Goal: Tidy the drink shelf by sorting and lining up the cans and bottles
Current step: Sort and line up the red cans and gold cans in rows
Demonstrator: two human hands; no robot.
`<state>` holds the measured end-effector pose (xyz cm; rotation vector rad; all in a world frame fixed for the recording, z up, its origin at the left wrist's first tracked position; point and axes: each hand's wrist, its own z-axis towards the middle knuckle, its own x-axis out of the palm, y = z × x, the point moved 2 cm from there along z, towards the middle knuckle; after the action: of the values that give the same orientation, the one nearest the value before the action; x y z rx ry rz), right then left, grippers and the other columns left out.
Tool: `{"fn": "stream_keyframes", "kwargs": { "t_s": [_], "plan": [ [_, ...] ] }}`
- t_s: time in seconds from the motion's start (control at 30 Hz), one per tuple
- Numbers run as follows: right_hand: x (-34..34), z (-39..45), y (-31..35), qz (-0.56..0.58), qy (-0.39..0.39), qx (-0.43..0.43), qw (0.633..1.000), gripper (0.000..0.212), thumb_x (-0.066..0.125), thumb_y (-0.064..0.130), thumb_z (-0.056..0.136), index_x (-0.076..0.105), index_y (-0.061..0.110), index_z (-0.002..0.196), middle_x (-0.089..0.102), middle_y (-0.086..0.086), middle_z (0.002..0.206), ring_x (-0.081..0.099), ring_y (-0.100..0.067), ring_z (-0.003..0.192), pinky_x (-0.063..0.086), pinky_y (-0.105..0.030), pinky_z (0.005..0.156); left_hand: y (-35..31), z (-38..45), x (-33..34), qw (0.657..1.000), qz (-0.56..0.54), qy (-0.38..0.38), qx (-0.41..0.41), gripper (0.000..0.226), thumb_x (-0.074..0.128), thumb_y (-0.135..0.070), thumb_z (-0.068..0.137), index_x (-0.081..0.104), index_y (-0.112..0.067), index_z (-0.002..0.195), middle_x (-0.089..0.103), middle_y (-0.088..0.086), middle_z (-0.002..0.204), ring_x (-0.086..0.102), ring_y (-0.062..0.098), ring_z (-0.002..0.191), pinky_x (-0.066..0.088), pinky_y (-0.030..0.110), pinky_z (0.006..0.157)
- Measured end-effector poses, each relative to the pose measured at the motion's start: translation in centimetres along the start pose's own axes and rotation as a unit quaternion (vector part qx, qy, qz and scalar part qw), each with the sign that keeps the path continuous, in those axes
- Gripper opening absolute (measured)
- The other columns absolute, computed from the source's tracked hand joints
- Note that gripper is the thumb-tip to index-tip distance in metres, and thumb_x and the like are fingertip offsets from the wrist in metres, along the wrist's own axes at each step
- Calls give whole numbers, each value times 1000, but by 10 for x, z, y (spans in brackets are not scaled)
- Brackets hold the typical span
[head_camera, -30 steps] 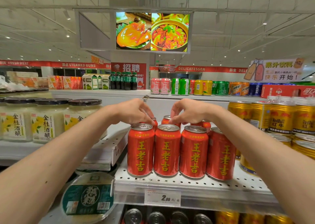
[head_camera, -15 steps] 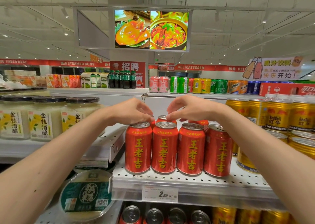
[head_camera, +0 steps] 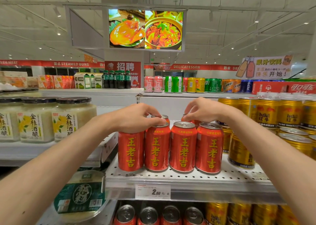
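Observation:
Four red herbal-tea cans [head_camera: 183, 146] stand side by side at the front of a white perforated shelf [head_camera: 188, 177]. More red cans [head_camera: 164, 117] stand behind them, mostly hidden. My left hand [head_camera: 136, 118] lies over the top of the leftmost front can [head_camera: 130, 150]. Its fingertips are closed at the rim of the second front can [head_camera: 156, 149]. My right hand [head_camera: 205, 110] reaches further back and pinches the top of a back-row red can [head_camera: 185, 118] with its fingertips.
Gold Red Bull cans [head_camera: 266, 112] crowd the shelf to the right, some lower ones beside my right forearm. Glass jars with black lids [head_camera: 71, 118] stand on the left shelf. A green-lidded tub [head_camera: 82, 195] sits lower left. More cans fill the shelf below [head_camera: 148, 214].
My hands have drawn slightly apart. The left hand has come forward onto the front row's left cans, and the right hand has shifted right along the back row.

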<state>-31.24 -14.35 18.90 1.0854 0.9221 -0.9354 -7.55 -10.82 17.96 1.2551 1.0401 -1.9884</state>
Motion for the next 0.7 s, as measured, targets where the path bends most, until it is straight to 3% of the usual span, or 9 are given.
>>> {"fn": "stream_keyframes", "kwargs": {
  "t_s": [0.17, 0.33, 0.47, 0.53, 0.7],
  "plan": [
    [-1, -4, 5, 38, 7, -15, 999, 43, 75, 44, 86, 68, 20, 121, 73, 0, 117, 69, -17, 99, 59, -37, 87, 1, -1, 1, 1000, -6, 4, -6, 48, 54, -64, 92, 64, -33, 128, 64, -12, 126, 61, 12, 113, 49, 32, 92],
    [2, -5, 18, 66, 16, -38, 997, 40, 77, 46, 85, 71, 22, 115, 74, 3, 108, 70, -12, 93, 62, -33, 80, 1, -1, 2, 1000, -3, 2, -2, 48, 53, -65, 92, 65, -34, 127, 66, -10, 128, 62, 12, 114, 51, 38, 99],
    [-2, -5, 22, 101, -21, -38, 994, 20, 71, 30, 93, 74, 17, 109, 75, -1, 104, 74, -16, 89, 65, -31, 71, 0, -3, 3, 1000, 2, -5, -5, 49, 53, -65, 92, 64, -34, 128, 65, -10, 129, 61, 12, 114, 52, 40, 99],
    [-2, -7, 19, 110, -30, -36, 993, 17, 69, 27, 95, 75, 17, 107, 75, -3, 105, 74, -18, 90, 65, -36, 76, 0, -3, 3, 1000, 8, -5, -6, 50, 53, -65, 92, 64, -34, 129, 65, -10, 130, 62, 12, 114, 52, 41, 100],
    [5, -15, 16, 95, -26, -35, 995, 30, 63, 40, 97, 73, 22, 118, 74, 4, 112, 69, -15, 101, 60, -41, 92, -1, -3, 4, 1000, 15, -16, -6, 49, 53, -64, 92, 65, -33, 128, 65, -9, 128, 61, 13, 112, 51, 37, 97]
  ]
}}
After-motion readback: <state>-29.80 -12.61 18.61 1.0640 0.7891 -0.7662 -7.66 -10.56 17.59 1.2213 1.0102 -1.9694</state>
